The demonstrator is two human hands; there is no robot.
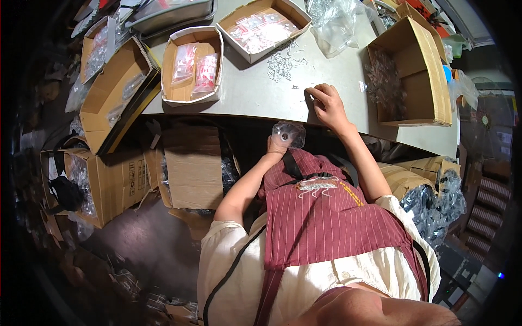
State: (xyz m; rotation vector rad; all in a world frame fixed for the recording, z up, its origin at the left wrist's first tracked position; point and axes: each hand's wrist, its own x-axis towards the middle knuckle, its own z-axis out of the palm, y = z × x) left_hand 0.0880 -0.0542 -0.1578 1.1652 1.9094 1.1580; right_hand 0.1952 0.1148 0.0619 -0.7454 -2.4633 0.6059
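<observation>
Below the table's near edge, my left hand (276,148) is closed around a clear plastic piece (294,133) with a dark round hole in its middle. My right hand (329,107) is over the table's front edge, its fingers bent and drawn together near the tabletop. Whatever its fingertips hold, if anything, is too small to name. Just beyond them, to the left, a few small metal pieces that look like screws (295,87) lie apart from a larger scattered pile of screws (281,64).
Cardboard trays with small plastic bags (205,71) stand on the grey table (244,98). An open carton (429,81) with clear parts sits at the right, a plastic bag (340,27) at the back. Cartons (122,185) flank me below; a long box (111,103) is at the left.
</observation>
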